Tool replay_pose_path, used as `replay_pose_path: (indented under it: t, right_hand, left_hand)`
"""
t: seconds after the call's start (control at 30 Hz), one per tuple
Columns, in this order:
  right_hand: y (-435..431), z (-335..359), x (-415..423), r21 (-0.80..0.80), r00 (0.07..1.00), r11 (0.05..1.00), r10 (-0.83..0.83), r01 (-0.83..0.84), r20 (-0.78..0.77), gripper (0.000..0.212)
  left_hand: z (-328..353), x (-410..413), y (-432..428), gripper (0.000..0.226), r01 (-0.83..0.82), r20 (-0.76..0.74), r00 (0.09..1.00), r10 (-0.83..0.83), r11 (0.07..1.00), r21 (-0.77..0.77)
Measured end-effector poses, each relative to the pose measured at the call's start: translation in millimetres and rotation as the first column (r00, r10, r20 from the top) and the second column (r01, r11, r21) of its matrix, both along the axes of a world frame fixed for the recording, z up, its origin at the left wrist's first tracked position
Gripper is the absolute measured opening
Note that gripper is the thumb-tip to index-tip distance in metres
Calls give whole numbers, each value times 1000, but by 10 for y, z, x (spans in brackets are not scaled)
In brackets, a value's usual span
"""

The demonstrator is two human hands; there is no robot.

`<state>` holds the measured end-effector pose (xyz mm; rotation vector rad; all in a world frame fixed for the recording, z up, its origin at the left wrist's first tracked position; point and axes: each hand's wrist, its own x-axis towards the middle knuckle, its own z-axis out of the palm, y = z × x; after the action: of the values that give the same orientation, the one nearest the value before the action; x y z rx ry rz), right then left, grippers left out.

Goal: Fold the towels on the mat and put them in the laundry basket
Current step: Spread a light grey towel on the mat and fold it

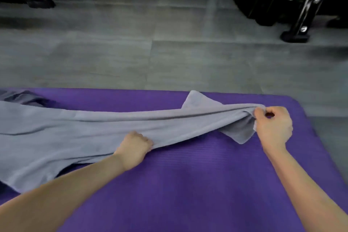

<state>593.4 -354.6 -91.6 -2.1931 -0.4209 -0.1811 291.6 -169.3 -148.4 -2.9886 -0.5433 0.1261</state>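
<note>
A long grey towel (79,128) lies stretched across the purple mat (188,184), running from the left edge to the right side. My left hand (134,149) grips the towel's near edge around its middle, fingers curled into the cloth. My right hand (273,126) pinches the bunched right end of the towel, lifting it slightly off the mat so a corner hangs below. A second crumpled grey towel (26,98) sits at the mat's far left. No laundry basket is in view.
Grey tiled floor (169,43) extends beyond the mat's far edge. Dark gym equipment (301,5) with black metal legs stands at the back right, and more dark machine bases line the back left.
</note>
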Motion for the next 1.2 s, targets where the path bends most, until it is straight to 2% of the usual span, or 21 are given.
replay_pose_path:
  t: [0.07,0.1,0.13,0.17,0.23,0.3,0.33,0.37,0.43,0.53,0.6,0.67,0.77,0.83,0.9,1.0,1.03,1.07,1.13,1.2]
  right_hand:
    - [-456,-84,285,-108,994,990,-97,91,-50,17]
    - [-651,-131,399,-228,989,971,-100,73,-106,18]
    - [-824,-173,480,-379,981,925,-86,15,-172,19]
    - [-972,-205,521,-531,965,844,-76,-71,-249,19]
    - [-1224,-281,536,-760,919,584,-61,-284,-390,15]
    - [-1374,-332,466,-848,880,292,-42,-442,-473,12]
    - [-1408,-334,414,-863,874,192,-49,-467,-483,8]
    - [-1416,-353,372,-879,881,123,-51,-461,-469,6]
    - [-1350,-415,302,-927,928,45,-17,-372,-373,26]
    - [-1107,-546,193,-970,956,116,229,-214,-183,28]
    - [-865,-681,82,-949,893,202,428,-243,-138,26]
    - [-579,-818,-93,-912,791,271,606,-308,-87,25]
    - [-113,-1016,-381,-862,652,331,758,-383,1,36]
    - [225,-1147,-531,-824,606,367,795,-431,37,39]
    - [549,-1235,-653,-810,562,370,825,-456,60,39]
    - [959,-1367,-736,-786,518,348,854,-511,41,39]
    - [1071,-1414,-753,-785,505,330,863,-524,25,39]
    - [1181,-1449,-770,-788,490,314,872,-529,19,41]
    - [1346,-1519,-775,-809,497,277,867,-518,-21,46]
    - [1448,-1582,-737,-841,524,209,846,-499,-101,44]
  left_hand:
    - [98,392,-302,19,-11,82,996,27,983,-185]
    - [147,547,-438,8,-47,70,995,68,960,-276]
    - [200,672,-573,12,-50,-3,999,53,933,-357]
    - [214,756,-679,15,-6,-76,997,-28,913,-407]
    - [267,843,-881,14,70,-233,946,-227,841,-537]
    - [187,825,-1034,14,50,-341,857,-386,721,-691]
    - [170,813,-1089,15,12,-398,803,-444,679,-734]
    - [133,797,-1118,17,-25,-444,755,-483,655,-755]
    - [49,775,-1112,22,-61,-465,739,-488,638,-767]
    - [-59,696,-898,24,-82,-381,885,-268,716,-693]
    - [-175,577,-627,20,-165,-305,952,-27,793,-586]
    - [-279,398,-335,14,-299,-272,945,184,823,-483]
    - [-362,20,39,13,-496,-199,868,454,791,-359]
    - [-400,-263,260,17,-619,-105,778,619,728,-294]
    - [-446,-536,459,21,-737,-42,660,750,635,-233]
    - [-475,-937,669,23,-888,-17,441,897,433,-156]
    - [-484,-1056,704,22,-903,-10,412,911,406,-140]
    - [-517,-1163,714,21,-886,-18,450,893,444,-132]
    - [-590,-1324,619,23,-743,-74,661,747,637,-204]
    - [-618,-1424,425,46,-560,-172,826,537,745,-363]
